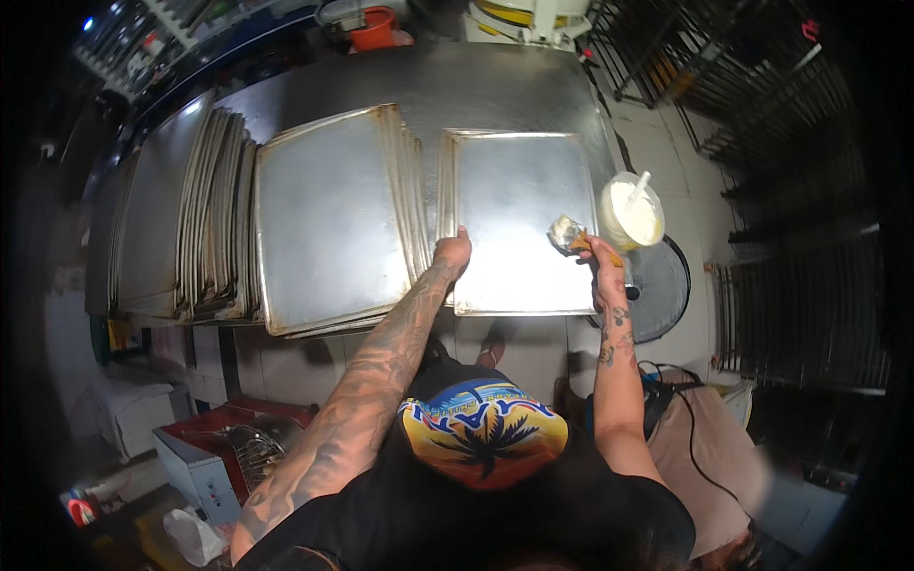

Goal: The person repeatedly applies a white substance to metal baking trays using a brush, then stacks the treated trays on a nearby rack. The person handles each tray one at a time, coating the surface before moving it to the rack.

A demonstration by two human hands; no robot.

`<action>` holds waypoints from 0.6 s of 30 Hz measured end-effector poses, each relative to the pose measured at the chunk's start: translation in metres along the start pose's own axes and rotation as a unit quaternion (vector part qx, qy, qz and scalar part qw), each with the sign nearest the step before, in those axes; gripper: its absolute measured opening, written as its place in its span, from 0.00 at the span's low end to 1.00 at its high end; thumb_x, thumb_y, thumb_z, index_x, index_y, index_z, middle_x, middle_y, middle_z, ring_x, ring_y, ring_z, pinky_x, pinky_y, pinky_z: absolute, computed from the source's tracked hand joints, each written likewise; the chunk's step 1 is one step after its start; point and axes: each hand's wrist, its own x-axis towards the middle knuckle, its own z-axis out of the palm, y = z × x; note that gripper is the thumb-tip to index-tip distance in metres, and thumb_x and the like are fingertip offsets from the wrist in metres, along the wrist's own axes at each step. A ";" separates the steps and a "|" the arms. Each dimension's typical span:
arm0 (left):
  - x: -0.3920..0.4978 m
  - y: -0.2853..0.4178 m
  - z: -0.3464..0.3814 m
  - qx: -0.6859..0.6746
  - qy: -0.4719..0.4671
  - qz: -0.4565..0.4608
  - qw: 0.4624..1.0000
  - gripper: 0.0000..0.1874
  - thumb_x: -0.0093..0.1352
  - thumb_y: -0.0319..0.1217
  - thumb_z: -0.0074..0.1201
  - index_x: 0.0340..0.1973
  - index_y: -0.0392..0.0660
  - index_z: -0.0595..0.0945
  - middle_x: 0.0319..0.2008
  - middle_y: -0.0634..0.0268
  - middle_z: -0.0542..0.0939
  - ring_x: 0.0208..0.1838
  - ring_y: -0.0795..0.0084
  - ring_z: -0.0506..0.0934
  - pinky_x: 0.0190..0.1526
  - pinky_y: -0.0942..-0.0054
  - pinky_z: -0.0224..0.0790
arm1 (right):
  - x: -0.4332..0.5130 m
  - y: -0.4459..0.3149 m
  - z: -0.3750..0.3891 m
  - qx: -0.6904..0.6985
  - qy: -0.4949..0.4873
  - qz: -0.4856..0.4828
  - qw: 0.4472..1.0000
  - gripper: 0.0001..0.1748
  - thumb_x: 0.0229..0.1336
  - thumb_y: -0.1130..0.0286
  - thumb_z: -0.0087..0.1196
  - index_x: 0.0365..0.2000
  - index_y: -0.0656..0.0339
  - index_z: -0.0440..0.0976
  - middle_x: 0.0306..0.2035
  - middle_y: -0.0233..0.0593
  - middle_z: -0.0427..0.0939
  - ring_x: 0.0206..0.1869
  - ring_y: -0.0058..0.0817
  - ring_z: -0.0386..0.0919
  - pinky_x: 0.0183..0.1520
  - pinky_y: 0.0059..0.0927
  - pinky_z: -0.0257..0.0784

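Observation:
Stacked metal baking trays [525,185] lie right of centre on a steel table. My left hand [454,253] grips the left rim of this stack, thumb on the top tray. In my right hand [603,258] is a brush [568,234] with a yellowish handle; its bristles, coated in a pale paste, are over the top tray's right side. Just beyond that hand stands a tub of pale, creamy paste [633,214] with a light handle sticking out. A second, leaning stack of trays [328,221] is left of my left hand.
More trays [153,221] stand tilted at the table's left end. A round dark lid [660,289] is below the tub. Dark racks [800,321] line the right side. An orange bucket [373,27] sits past the steel table [485,82]. A red and grey machine [207,457] is at lower left.

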 end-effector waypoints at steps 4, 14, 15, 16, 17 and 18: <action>-0.009 -0.003 -0.003 0.034 -0.014 0.066 0.997 0.42 0.81 0.56 0.25 0.57 0.25 0.78 0.60 0.30 0.76 0.68 0.36 0.72 0.71 0.51 0.63 | 0.010 -0.005 -0.012 -0.036 0.016 -0.025 0.999 0.21 0.71 0.63 0.57 0.53 0.70 0.80 0.43 0.36 0.84 0.40 0.20 0.78 0.49 0.26 0.75; -0.177 0.015 -0.176 0.018 0.157 0.256 0.954 0.40 0.82 0.57 0.27 0.46 0.29 0.80 0.47 0.35 0.80 0.54 0.39 0.77 0.60 0.48 0.69 | -0.051 -0.037 0.109 0.015 -0.029 -0.066 0.997 0.22 0.73 0.59 0.55 0.54 0.67 0.79 0.45 0.38 0.83 0.44 0.24 0.79 0.56 0.33 0.74; -0.167 -0.010 -0.199 0.039 0.197 0.266 0.943 0.40 0.82 0.57 0.27 0.47 0.29 0.80 0.48 0.35 0.79 0.55 0.41 0.77 0.61 0.49 0.69 | -0.057 -0.033 0.131 0.003 -0.053 -0.063 0.997 0.21 0.73 0.59 0.55 0.53 0.67 0.79 0.43 0.38 0.84 0.44 0.24 0.80 0.54 0.32 0.75; -0.159 -0.033 -0.223 0.070 0.234 0.258 0.935 0.39 0.82 0.57 0.28 0.48 0.29 0.81 0.49 0.35 0.79 0.56 0.42 0.76 0.62 0.49 0.69 | -0.060 -0.025 0.157 0.017 -0.087 -0.056 0.994 0.21 0.73 0.59 0.55 0.53 0.67 0.80 0.42 0.37 0.84 0.44 0.24 0.80 0.52 0.31 0.76; -0.160 -0.040 -0.254 0.157 0.191 0.195 0.949 0.41 0.82 0.58 0.29 0.58 0.28 0.77 0.59 0.33 0.72 0.67 0.37 0.67 0.70 0.47 0.61 | -0.064 -0.018 0.181 0.028 -0.116 -0.050 0.992 0.21 0.73 0.59 0.55 0.52 0.68 0.80 0.41 0.36 0.84 0.43 0.23 0.80 0.50 0.30 0.78; -0.148 -0.062 -0.279 0.204 0.233 0.191 0.931 0.40 0.81 0.58 0.30 0.62 0.29 0.74 0.63 0.33 0.70 0.71 0.36 0.64 0.72 0.46 0.58 | -0.072 -0.019 0.207 -0.004 -0.137 -0.043 0.990 0.20 0.73 0.60 0.56 0.52 0.67 0.80 0.40 0.37 0.84 0.42 0.22 0.80 0.50 0.28 0.77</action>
